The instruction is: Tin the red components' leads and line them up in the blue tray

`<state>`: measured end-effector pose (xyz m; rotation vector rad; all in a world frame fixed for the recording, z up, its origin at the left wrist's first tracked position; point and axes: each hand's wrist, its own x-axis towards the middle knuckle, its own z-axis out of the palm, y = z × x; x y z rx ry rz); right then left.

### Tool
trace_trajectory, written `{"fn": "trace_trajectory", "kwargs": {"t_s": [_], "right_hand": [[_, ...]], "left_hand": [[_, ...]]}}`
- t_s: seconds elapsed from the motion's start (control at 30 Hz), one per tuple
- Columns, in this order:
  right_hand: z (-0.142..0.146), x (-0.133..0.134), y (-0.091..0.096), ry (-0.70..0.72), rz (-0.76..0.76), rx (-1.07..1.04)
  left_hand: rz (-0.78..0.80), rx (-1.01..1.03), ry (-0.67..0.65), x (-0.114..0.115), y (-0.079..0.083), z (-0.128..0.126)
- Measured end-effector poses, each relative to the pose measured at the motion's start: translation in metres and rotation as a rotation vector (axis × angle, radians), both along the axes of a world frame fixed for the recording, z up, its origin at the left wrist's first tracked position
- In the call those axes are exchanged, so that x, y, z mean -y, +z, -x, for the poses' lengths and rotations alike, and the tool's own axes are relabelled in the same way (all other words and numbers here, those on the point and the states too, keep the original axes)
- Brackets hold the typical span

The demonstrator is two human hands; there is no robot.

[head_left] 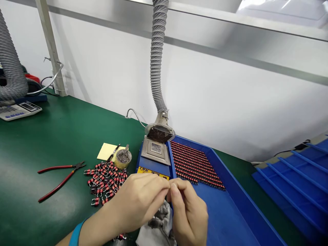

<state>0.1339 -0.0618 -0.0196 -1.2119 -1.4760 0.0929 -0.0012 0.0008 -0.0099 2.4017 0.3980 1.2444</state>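
Observation:
My left hand (143,196) and my right hand (188,210) meet at the fingertips just in front of a blue solder pot (155,150) with a square metal top. Both are closed in a pinch, and whatever sits between the fingers is hidden. Beneath them lies a crumpled grey, stained cloth (159,229). Left of the pot is a loose pile of small red-and-black parts with bent metal leads (106,181). On the right, similar parts (196,164) stand in tight rows inside a blue tray (238,212).
Red-handled cutters (60,177) lie open at left. A small round tub (123,159) of grey material stands beside a yellow paper (106,151). A ribbed exhaust hose (157,58) hangs over the pot. A calculator (20,110) lies far left; stacked blue trays (294,188) stand far right.

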Motion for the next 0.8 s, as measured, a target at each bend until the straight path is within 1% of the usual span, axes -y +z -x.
{"fn": "trace_trajectory", "kwargs": {"t_s": [0.03, 0.07, 0.1, 0.13, 0.17, 0.2, 0.27, 0.33, 0.37, 0.4, 0.43, 0.47, 0.5, 0.57, 0.6, 0.63, 0.67, 0.7, 0.73, 0.8], "right_hand": [[0.002, 0.0, 0.001, 0.064, 0.105, -0.151], [0.003, 0.0, 0.002, 0.138, 0.164, -0.302], [0.003, -0.001, 0.003, 0.198, 0.171, -0.425], [0.003, -0.001, 0.003, 0.22, 0.13, -0.492], [0.002, -0.001, 0.002, 0.194, 0.06, -0.498], [0.001, -0.001, 0.001, 0.14, -0.013, -0.446], [-0.002, -0.001, -0.001, 0.054, -0.106, -0.265], [-0.005, -0.001, -0.002, 0.065, -0.15, -0.117], [-0.005, -0.001, -0.003, 0.085, -0.175, -0.064], [-0.005, -0.001, -0.003, 0.093, -0.199, -0.024], [-0.005, -0.001, -0.003, 0.084, -0.205, 0.0], [-0.004, -0.001, -0.002, 0.071, -0.178, -0.001], [-0.003, -0.001, -0.001, 0.077, -0.11, -0.037], [-0.002, 0.0, 0.001, 0.164, 0.07, -0.238], [-0.001, 0.0, 0.002, 0.238, 0.128, -0.364], [-0.001, -0.001, 0.003, 0.308, 0.141, -0.463], [-0.002, -0.001, 0.004, 0.347, 0.113, -0.516], [-0.002, -0.001, 0.003, 0.345, 0.065, -0.511], [-0.003, -0.002, 0.003, 0.308, 0.012, -0.458], [-0.005, -0.002, 0.001, 0.203, -0.078, -0.278]], "left_hand": [[-0.077, 0.003, 0.024, 0.0, -0.002, -0.001], [-0.119, 0.014, 0.047, 0.0, -0.003, -0.002], [-0.116, 0.033, 0.059, 0.001, -0.003, -0.002], [-0.07, 0.055, 0.062, 0.001, -0.003, -0.002], [0.003, 0.075, 0.055, 0.001, -0.001, -0.001], [0.089, 0.09, 0.041, 0.001, 0.0, 0.0], [0.257, 0.091, 0.01, 0.002, 0.004, 0.003], [0.363, 0.072, -0.02, 0.002, 0.007, 0.005], [0.384, 0.06, -0.029, 0.002, 0.008, 0.005], [0.382, 0.049, -0.032, 0.003, 0.008, 0.005], [0.347, 0.042, -0.032, 0.003, 0.008, 0.004], [0.277, 0.039, -0.026, 0.003, 0.007, 0.003], [0.18, 0.04, -0.012, 0.003, 0.005, 0.002], [-0.017, 0.056, 0.015, 0.002, 0.002, 0.0], [-0.071, 0.069, 0.024, 0.002, 0.001, -0.001], [-0.074, 0.082, 0.023, 0.002, 0.001, -0.001], [-0.026, 0.09, 0.015, 0.002, 0.002, -0.001], [0.052, 0.095, 0.001, 0.001, 0.003, 0.0], [0.142, 0.093, -0.012, 0.002, 0.004, 0.002], [0.281, 0.074, -0.03, 0.002, 0.007, 0.004]]}}
